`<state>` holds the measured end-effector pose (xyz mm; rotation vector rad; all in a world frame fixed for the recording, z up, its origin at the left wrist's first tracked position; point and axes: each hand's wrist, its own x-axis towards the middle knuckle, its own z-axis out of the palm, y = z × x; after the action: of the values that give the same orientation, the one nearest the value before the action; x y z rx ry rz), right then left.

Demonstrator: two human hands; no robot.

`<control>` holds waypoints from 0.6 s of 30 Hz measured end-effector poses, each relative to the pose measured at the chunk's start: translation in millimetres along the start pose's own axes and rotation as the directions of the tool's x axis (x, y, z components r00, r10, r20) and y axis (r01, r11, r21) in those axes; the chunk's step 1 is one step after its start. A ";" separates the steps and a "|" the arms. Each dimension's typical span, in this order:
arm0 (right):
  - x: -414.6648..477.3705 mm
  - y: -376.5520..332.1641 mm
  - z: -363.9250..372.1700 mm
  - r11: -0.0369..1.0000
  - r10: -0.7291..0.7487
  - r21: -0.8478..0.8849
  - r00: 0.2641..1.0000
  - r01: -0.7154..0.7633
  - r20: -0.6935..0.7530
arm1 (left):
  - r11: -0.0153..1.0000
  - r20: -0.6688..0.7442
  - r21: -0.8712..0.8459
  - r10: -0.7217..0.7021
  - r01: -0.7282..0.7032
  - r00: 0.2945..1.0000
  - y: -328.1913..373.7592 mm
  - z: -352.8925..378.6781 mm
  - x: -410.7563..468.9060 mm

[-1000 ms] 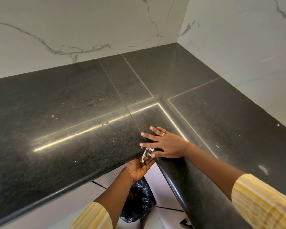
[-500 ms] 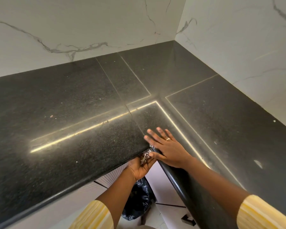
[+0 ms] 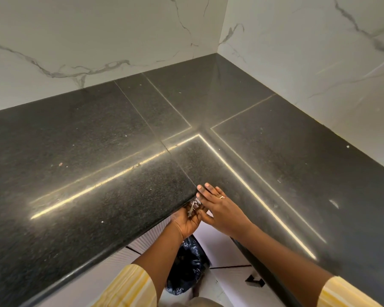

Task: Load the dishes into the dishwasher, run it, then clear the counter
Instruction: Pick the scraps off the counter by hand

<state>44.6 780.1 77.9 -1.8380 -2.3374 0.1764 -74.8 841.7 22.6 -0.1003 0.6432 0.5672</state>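
A small heap of thin pale scraps is held at the inner corner of the black polished granite counter, just under its rounded front edge, near the middle of the view. A second ago the right hand was lying wholly on the counter with its fingers pointing to 9 o'clock. It has since been turned and drawn to the edge, so that its palm overhangs the left palm. The left hand has hardly been moved.

The longest pale strip is seen with its long axis running from 1 o'clock down to 7 o'clock, its upper end at the counter edge. One heap is counted; its separate bits cannot be told apart.

The heap is cradled in the left hand, which is turned palm-up below the edge with its fingers curled loosely round it. The fingertips are hidden by the other hand. The right hand is laid flat, fingers straight and close together, pointing to 11 o'clock, with nothing gripped. One ring is worn on it.

Two yellow-striped sleeves are seen at 6 o'clock. At least four small pale specks are counted on the counter, one speck at 9 o'clock. Below the hands one crumpled black plastic bag is seen. Two white marble-veined walls meet at 12 o'clock.
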 end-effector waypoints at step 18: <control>-36.9 -59.7 24.8 0.956 0.293 0.099 0.897 -0.276 -0.331 | 1.000 -0.073 0.027 0.009 -0.007 0.997 -11.3 -27.1 11.6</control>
<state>-8.7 730.3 63.1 -1.9933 -1.8125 -0.0491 -75.7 830.5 -6.9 -0.0938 0.7221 0.5641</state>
